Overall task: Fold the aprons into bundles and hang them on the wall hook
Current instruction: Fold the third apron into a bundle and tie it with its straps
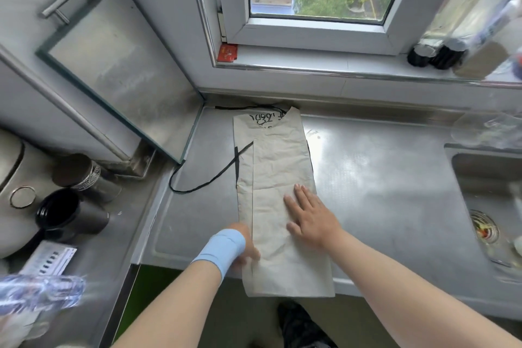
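Note:
A beige apron point(278, 167) lies folded lengthwise into a long strip on the steel counter point(375, 178). Its near end hangs over the counter's front edge. Black print shows at its far end, and a black strap point(203, 185) loops out to the left. My right hand point(309, 215) rests flat on the strip, fingers spread. My left hand point(244, 246), with a blue band on the wrist, touches the apron's left edge near the counter front; whether it pinches the cloth is unclear. No wall hook is in view.
A sink point(485, 192) with a drain sits at the right. Black cups point(67, 215) and a metal canister point(84, 175) stand at the left beside a blurred plastic bottle point(42, 291). Bottles point(440, 54) crowd the window sill. A steel cabinet door point(118, 65) rises at the left.

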A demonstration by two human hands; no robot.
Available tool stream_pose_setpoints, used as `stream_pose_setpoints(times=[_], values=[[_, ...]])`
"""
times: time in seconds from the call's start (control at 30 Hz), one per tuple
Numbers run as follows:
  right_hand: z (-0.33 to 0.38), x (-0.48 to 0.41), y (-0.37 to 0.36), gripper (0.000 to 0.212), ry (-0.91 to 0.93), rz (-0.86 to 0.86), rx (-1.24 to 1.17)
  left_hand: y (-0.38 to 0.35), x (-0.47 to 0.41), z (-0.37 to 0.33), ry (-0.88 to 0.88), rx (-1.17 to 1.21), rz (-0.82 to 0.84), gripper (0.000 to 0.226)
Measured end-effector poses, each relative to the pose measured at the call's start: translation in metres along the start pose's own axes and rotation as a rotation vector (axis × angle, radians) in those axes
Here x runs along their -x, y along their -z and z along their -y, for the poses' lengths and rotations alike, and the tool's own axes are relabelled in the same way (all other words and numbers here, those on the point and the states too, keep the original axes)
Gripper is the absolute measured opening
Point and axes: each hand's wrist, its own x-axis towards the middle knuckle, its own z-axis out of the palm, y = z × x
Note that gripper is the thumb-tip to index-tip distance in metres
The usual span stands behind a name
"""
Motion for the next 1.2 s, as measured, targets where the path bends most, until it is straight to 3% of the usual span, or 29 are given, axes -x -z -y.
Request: stream_pose_setpoints(times=[0.1,0.17,0.23,0.37,0.53,0.67,0.73,0.87,0.97,1.07,1.13,1.2], values=[[0.006,0.008,0.003,0.090,-0.026,-0.053,0.013,-0.001,-0.007,-0.007,-0.121,-0.024,-0.433,0.025],[0.012,0.020,-0.006,0.088,-0.042,-0.083,-0.006,-0.013,-0.013,-0.012,-0.310,0.023,-0.616,0.028],[0.018,0.035,-0.019,0.095,-0.071,-0.013,-0.033,-0.035,-0.019,-0.012,-0.456,-0.164,-0.573,0.049],[0.017,0.056,-0.034,0.097,-0.102,0.052,0.004,-0.071,-0.027,0.006,-0.363,-0.443,-0.395,0.079],[0.019,0.091,-0.036,0.089,0.038,0.051,0.065,-0.081,-0.015,0.014,-0.344,-0.427,-0.469,0.083],[0.025,0.118,-0.045,0.114,0.154,0.122,0.163,-0.086,-0.004,0.012,-0.461,-0.407,-0.534,0.069],[0.029,0.122,-0.048,0.108,0.136,0.103,0.203,-0.091,0.002,0.010,-0.485,-0.356,-0.495,0.071],[0.032,0.127,-0.036,0.086,0.116,0.115,0.168,-0.097,0.015,0.010,-0.493,-0.327,-0.419,0.096],[0.030,0.125,-0.021,0.052,0.094,0.070,0.062,-0.092,0.028,0.012,-0.495,-0.334,-0.352,0.107],[0.033,0.118,0.009,0.021,0.012,-0.016,-0.006,-0.078,0.042,0.009,-0.483,-0.259,-0.305,0.093],[0.033,0.112,0.035,0.013,-0.056,-0.002,-0.107,-0.062,0.051,0.006,-0.454,-0.185,-0.305,0.056],[0.033,0.109,0.066,0.018,-0.125,0.109,-0.250,-0.039,0.063,0.002,-0.416,-0.217,-0.293,0.027]])
